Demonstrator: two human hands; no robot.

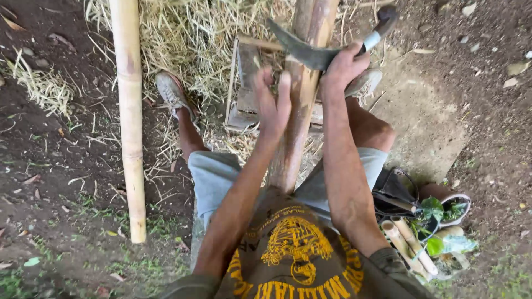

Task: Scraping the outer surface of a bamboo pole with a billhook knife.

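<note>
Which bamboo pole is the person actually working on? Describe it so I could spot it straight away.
Start at the straw pile up top. The worked pole runs from there down between the person's knees, brownish, under the left hand and the curved blade in the right hand. The pale pole lies apart, untouched.

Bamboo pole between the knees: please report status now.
Left hand open against bamboo pole. Right hand grips curved knife, blade on pole. Nothing in the way.
</note>
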